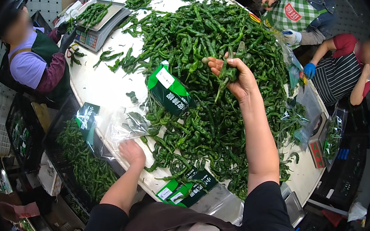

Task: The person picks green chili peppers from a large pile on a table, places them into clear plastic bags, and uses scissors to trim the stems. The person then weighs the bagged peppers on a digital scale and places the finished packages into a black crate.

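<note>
My right hand [238, 75] is raised over a large heap of wrinkled green peppers [197, 25], with a few long green peppers [225, 74] held between thumb and fingers. Lower left, my left hand [132, 152] grips the near edge of a clear plastic bag [126, 126] at the table's edge; its fingertips are partly hidden. That bag has a dark green printed end [87, 118] and a few peppers by its mouth. A second bag with a green printed panel [169, 88] and a white label lies on the heap's left side.
More printed bags [190, 190] lie at the table's front edge. Lower left stands a black crate of peppers [83, 152]. Scales stand left [93, 38] and right [318, 139]. Co-workers are at left [39, 56], top right [293, 15] and right [339, 67]. Scissors [72, 49] lie near the left scale.
</note>
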Demonstrator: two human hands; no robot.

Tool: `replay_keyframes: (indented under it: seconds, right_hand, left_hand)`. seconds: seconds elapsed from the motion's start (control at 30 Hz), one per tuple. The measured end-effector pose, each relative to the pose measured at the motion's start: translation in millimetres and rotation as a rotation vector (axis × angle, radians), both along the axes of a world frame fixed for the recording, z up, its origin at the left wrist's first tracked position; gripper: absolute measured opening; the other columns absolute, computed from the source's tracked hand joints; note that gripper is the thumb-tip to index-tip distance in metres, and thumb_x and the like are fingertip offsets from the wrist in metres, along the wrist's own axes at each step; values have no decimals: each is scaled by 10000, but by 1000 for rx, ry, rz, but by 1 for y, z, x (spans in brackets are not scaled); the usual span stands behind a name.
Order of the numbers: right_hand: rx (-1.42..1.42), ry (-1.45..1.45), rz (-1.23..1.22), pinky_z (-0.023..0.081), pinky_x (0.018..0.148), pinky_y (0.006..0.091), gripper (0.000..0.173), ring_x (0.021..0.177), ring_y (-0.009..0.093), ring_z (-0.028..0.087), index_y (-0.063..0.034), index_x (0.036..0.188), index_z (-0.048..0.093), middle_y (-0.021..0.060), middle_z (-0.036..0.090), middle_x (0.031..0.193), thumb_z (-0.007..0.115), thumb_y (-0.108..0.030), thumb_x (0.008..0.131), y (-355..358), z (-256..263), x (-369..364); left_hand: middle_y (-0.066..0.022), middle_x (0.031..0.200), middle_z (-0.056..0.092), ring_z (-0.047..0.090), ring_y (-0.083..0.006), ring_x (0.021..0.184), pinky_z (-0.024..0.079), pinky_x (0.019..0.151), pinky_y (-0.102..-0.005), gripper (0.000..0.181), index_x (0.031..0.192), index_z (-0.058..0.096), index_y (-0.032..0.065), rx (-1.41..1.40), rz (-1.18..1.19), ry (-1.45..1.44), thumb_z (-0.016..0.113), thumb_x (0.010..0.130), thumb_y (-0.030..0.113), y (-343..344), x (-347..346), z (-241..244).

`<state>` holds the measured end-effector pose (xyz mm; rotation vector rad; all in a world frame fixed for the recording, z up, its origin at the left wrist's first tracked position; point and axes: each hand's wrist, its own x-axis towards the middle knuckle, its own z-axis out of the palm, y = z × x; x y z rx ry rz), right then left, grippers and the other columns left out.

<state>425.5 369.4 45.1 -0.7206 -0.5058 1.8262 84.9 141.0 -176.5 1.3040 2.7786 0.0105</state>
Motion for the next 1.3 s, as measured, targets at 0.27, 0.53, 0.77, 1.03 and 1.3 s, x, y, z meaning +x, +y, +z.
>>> replay_keyframes:
  seconds: [0.27, 0.53, 0.77, 1.03, 1.3]
  right_hand:
    - [177, -634, -61, 558, 794, 366, 340, 978, 319, 654, -12, 1124, 469, 207, 614, 1136, 600, -48, 813, 21, -41, -15]
    - [457, -1625, 303, 506, 743, 437, 370, 846, 384, 631, -55, 1035, 481, 206, 651, 899, 690, -103, 732, -36, -58, -39]
    - [429, -1731, 144, 517, 791, 391, 434, 909, 368, 641, -45, 1118, 560, 163, 671, 1021, 700, -67, 708, -40, -109, -46]
    - [28, -324, -71, 545, 799, 380, 494, 907, 228, 663, -33, 1261, 562, 108, 679, 1023, 684, -21, 783, -44, -46, -1]
    - [224, -399, -99, 546, 824, 428, 579, 921, 255, 655, -21, 1296, 500, 124, 659, 1025, 704, -44, 755, -45, -20, -29]
  left_hand:
    - [-193, 1133, 524, 484, -368, 1089, 406, 883, -509, 224, 960, 596, 31, 146, -55, 113, 491, 916, 224, -5, -4, -13]
    - [-185, 1103, 522, 477, -347, 1082, 391, 881, -493, 211, 957, 593, 49, 136, -36, 130, 500, 915, 233, -7, -3, -21]
    - [-190, 1130, 525, 473, -348, 1099, 392, 885, -496, 223, 974, 591, 46, 130, -51, 143, 490, 919, 237, -7, -6, -21]
    - [-162, 1087, 532, 498, -337, 1074, 420, 873, -491, 198, 936, 579, 50, 121, -45, 162, 475, 926, 219, -2, -1, -12]
    - [-165, 1090, 533, 506, -341, 1058, 423, 873, -484, 195, 970, 576, 39, 121, -46, 140, 511, 906, 212, -3, -3, -8]
